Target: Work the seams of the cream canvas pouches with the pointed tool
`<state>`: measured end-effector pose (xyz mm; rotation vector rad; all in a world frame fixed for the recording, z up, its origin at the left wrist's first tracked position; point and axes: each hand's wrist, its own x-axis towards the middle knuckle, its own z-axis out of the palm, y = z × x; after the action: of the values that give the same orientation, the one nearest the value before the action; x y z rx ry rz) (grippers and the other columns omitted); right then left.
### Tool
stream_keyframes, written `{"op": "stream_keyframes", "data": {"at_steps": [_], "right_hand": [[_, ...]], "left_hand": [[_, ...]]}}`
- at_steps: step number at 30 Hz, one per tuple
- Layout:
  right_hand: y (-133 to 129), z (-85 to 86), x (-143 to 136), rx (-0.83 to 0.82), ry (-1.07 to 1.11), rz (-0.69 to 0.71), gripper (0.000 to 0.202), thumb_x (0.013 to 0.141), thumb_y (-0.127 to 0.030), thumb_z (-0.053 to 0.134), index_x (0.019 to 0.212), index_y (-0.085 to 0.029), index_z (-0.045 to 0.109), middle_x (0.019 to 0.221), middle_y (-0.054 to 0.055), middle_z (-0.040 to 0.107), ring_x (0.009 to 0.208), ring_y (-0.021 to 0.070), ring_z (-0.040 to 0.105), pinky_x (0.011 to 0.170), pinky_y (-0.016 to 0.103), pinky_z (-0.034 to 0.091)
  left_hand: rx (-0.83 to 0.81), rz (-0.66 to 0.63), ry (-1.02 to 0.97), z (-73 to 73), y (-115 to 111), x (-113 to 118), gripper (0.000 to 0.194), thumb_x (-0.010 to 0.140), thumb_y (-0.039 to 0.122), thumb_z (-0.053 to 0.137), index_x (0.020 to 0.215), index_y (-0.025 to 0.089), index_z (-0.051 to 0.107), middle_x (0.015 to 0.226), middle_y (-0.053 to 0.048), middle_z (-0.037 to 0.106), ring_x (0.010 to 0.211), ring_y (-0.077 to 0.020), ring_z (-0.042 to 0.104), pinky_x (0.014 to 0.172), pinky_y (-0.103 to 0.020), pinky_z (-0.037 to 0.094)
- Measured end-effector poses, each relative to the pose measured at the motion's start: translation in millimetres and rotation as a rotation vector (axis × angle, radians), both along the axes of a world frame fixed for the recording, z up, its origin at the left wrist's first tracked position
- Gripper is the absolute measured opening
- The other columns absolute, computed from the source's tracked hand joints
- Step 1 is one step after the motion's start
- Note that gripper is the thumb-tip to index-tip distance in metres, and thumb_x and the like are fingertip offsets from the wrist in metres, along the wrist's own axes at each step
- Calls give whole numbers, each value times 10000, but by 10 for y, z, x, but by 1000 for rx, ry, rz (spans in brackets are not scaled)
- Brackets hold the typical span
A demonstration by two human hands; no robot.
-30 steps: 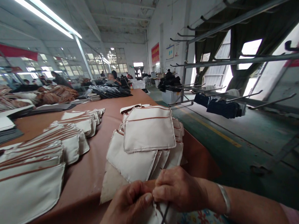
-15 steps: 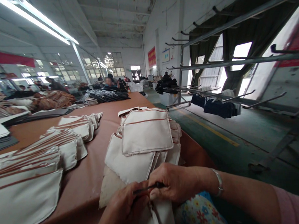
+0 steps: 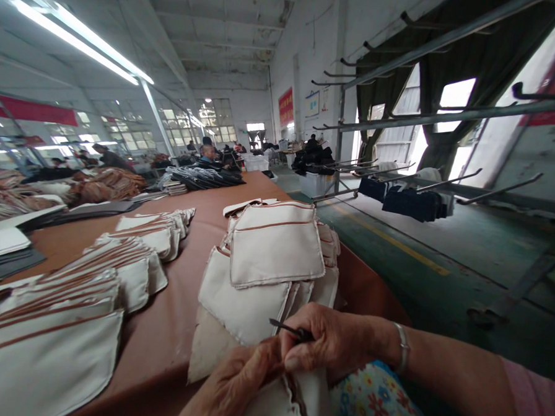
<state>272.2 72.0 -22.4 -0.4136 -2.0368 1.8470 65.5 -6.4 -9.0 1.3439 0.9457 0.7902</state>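
Both fists curl: right hand [image 3: 330,344] pinches dark snips [image 3: 290,330], left hand [image 3: 245,380] grips cream fabric [image 3: 290,401].

We stood in a garment factory hall: long brown cutting tables [image 3: 180,290] carried stacks of cream fabric pieces [image 3: 275,245], metal garment racks [image 3: 403,115] lined the green floor [image 3: 419,259], and fluorescent tubes [image 3: 81,42] ran under a high ceiling.
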Motion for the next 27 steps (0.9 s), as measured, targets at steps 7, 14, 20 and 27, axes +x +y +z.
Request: {"op": "stream_keyframes", "data": {"at_steps": [7, 14, 20, 27], "right_hand": [[-90, -214, -99, -390, 113, -63, 423, 662, -448, 833, 761, -96, 622, 638, -19, 535, 523, 65, 436, 485, 185, 338], [-52, -283, -119, -438, 96, -92, 442, 641, -472, 842, 758, -104, 627, 589, -37, 522, 462, 52, 425, 439, 172, 328], [24, -54, -34, -167, 30, -153, 479, 752, -543, 748, 907, -99, 655, 688, -9, 600, 390, 31, 402, 339, 151, 275], [-122, 175, 1, 126, 41, -493, 467, 896, -569, 572, 940, -106, 614, 768, 25, 612, 508, 59, 473, 477, 176, 390]], "left_hand": [[-336, 25, -374, -87, -107, 140, 328, 766, 434, 768, 710, 139, 636, 605, 18, 494, 501, -68, 396, 447, -157, 280], [-372, 202, -418, -381, -100, 142, 402, 697, 447, 823, 646, 137, 572, 550, 21, 522, 475, -66, 449, 497, -177, 317], [-226, 205, -244, -377, -81, 39, 513, 749, 635, 689, 634, 174, 494, 544, 48, 429, 483, -73, 355, 483, -204, 277], [-129, 254, -158, -326, -97, 6, 514, 646, 581, 801, 574, 159, 517, 508, 49, 427, 480, -68, 332, 484, -202, 248]]}}
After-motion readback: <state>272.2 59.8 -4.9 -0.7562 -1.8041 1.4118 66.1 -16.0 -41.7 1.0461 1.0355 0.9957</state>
